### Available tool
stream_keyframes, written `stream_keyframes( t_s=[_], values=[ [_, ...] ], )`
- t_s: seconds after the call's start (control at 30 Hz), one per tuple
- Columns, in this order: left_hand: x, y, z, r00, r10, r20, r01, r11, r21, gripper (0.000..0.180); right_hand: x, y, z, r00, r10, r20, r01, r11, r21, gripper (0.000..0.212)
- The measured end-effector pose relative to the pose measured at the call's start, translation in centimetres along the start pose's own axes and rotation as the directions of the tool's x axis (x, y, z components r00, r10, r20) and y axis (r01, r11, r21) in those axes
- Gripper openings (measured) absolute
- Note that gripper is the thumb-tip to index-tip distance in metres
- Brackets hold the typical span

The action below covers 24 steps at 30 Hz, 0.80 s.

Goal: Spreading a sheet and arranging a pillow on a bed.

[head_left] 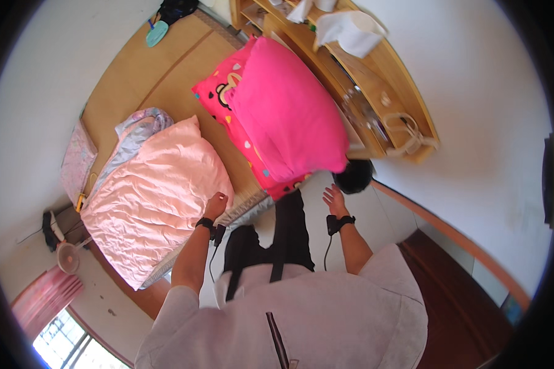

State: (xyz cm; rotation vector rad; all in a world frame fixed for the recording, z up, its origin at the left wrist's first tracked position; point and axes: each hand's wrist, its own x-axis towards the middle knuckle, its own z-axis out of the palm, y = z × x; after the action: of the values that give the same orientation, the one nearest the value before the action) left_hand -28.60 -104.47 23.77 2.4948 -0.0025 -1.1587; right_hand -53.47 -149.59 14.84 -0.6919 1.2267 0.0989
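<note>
My left hand [216,205] hangs over the right edge of a peach-pink quilt [157,190], its fingers loosely curled and nothing visible in them. Whether it touches the cloth I cannot tell. The quilt lies in a wrinkled heap on the bed [188,80], with a grey-patterned cloth [143,126] bunched at its far side. My right hand [333,198] is held in the air with fingers spread, holding nothing. Just beyond it is a round black object [354,176]. A bright pink bundle of bedding [292,111] rests on a red patterned pillow or cushion [218,86] at the bed's right side.
Along the right wall runs a wooden shelf unit [412,138] bearing a white paper roll [354,34] and a looped pale cord [409,132]. A small fan [68,258] and pink curtain [46,301] are at lower left. A teal fan-shaped item [157,34] lies on the bed's far end.
</note>
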Motion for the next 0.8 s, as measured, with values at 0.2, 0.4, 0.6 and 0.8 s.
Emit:
stream_keyframes(
  t_s=[0.2, 0.4, 0.6, 0.8],
  values=[
    [8.2, 8.8, -9.3, 0.958, 0.109, -0.267, -0.113, 0.994, -0.002, 0.045, 9.3, -1.2, 2.5, 0.992, -0.095, 0.079, 0.067, 0.952, 0.3, 0.049],
    [20.3, 16.2, -14.2, 0.882, 0.299, -0.364, -0.269, 0.954, 0.131, 0.064, 12.6, -2.3, 8.0, 0.998, -0.019, 0.062, -0.003, 0.942, 0.334, 0.049],
    [34.2, 19.9, -19.2, 0.777, 0.481, -0.406, -0.357, 0.868, 0.345, 0.081, 13.5, -2.7, 8.8, 0.999, -0.004, 0.046, -0.011, 0.944, 0.329, 0.049],
    [42.6, 21.4, -19.0, 0.728, 0.515, -0.453, -0.334, 0.843, 0.422, 0.08, 12.0, -1.8, 9.2, 1.0, 0.013, 0.025, -0.02, 0.948, 0.319, 0.05]
  ],
)
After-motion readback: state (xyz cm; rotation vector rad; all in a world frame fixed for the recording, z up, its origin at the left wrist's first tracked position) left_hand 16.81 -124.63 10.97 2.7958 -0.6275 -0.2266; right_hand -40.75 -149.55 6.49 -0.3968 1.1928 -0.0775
